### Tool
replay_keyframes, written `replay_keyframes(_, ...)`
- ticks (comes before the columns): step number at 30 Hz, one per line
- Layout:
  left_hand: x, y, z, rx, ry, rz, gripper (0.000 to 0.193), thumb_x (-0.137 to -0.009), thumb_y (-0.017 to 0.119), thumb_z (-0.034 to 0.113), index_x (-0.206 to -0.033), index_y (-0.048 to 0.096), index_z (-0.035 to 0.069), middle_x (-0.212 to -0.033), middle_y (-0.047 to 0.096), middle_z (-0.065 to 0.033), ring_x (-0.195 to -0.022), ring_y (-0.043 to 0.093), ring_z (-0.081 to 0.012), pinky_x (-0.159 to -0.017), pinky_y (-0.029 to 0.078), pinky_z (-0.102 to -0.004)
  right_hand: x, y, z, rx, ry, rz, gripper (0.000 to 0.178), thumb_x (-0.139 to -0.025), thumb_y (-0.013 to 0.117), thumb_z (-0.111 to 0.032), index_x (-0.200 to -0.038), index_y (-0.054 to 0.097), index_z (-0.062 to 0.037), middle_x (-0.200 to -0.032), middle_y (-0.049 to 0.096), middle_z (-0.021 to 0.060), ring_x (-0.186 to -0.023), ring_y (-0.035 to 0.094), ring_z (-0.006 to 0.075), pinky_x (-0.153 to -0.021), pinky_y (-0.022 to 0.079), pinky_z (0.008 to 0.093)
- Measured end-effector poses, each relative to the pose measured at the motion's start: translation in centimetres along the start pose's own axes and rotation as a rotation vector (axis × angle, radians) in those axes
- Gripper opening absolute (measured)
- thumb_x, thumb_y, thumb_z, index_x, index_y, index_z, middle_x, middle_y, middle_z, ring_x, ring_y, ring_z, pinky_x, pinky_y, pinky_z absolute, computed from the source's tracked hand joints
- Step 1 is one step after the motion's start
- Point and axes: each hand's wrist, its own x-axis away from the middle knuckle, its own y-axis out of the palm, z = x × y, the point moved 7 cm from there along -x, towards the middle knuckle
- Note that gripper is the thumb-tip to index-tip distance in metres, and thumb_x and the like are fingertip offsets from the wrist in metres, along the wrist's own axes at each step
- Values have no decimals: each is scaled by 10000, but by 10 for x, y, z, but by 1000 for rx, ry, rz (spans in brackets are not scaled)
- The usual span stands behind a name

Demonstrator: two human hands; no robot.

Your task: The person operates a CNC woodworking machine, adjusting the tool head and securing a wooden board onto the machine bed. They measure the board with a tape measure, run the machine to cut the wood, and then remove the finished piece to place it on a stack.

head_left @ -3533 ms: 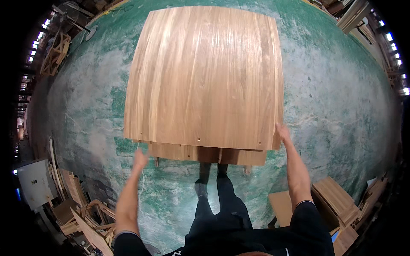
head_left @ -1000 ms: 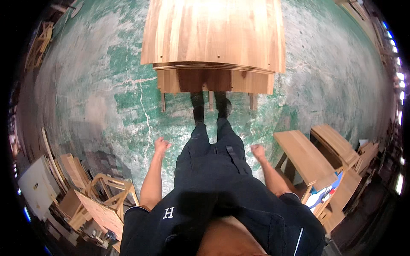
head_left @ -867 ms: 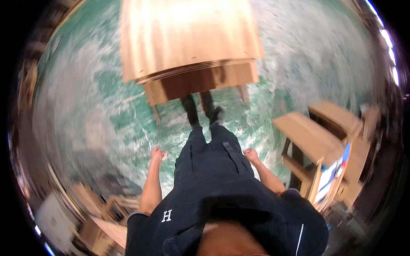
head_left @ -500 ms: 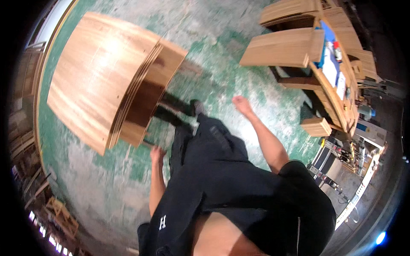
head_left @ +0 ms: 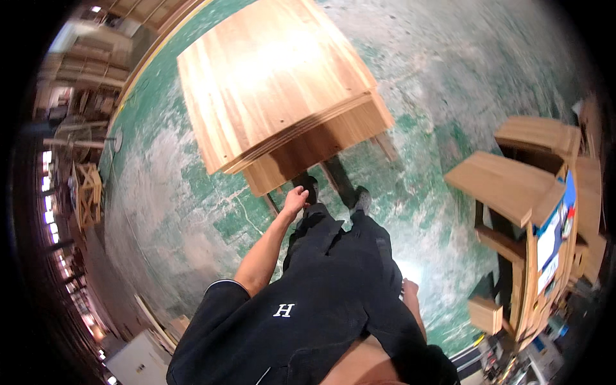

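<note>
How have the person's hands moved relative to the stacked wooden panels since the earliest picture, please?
Yes: both hands, left and right, have let go of the stacked wooden panels and dropped to the person's sides.

**Honey wood on a worn green floor**

At twelve o'clock, a stack of wooden panels (head_left: 276,77) shows pale honey-tan with fine straight grain, darker brown along its edges. The floor (head_left: 167,192) is green, mottled with grey-white scuffs. At three o'clock, tan wooden furniture (head_left: 513,186) carries a blue and white sheet (head_left: 553,234). The person's clothing (head_left: 321,301) is black.
</note>
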Motion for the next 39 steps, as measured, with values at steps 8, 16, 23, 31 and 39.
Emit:
replay_keyframes(8,-52,-217,-94,233,-190,581,478,-857,565,337,-1118,545,-63,-1088,606,-223,-977,607,-304,-772,513,-425,71,99,-126,47,-306,-150,302,-898,573,-202,-1110,572,14,-868,645,122,-672,591,150,-576,531,296)
replay_keyframes(16,-135,-415,-95,-83,-174,818,811,-845,560,497,-1339,356,-113,-1341,423,-311,-1273,409,-399,-1061,331,-418,151,118,-139,299,-381,-82,226,-919,558,-203,-1032,589,-10,-814,646,102,-596,574,135,-546,521,289)
replay_keyframes(23,-208,-417,-78,289,-131,283,619,-846,670,387,-1281,491,-16,-1154,619,-122,-991,615,-235,-848,482,-380,209,115,-103,433,-303,-31,257,-918,573,-237,-1013,608,0,-818,659,106,-642,603,146,-563,522,295)
replay_keyframes(31,-203,-422,-90,271,-11,234,586,-887,624,377,-1262,500,-56,-1159,612,-139,-1015,603,-216,-854,480,-338,219,137,-112,354,-367,-21,276,-917,584,-254,-1026,610,-2,-812,663,94,-636,587,127,-563,513,280)
replay_keyframes(39,-192,-414,-93,113,-40,142,593,-852,592,507,-1117,592,-23,-1027,620,-136,-909,604,-230,-776,498,-380,191,131,-41,137,-354,-20,317,-906,592,-272,-1017,599,24,-806,652,106,-620,577,111,-561,501,249)
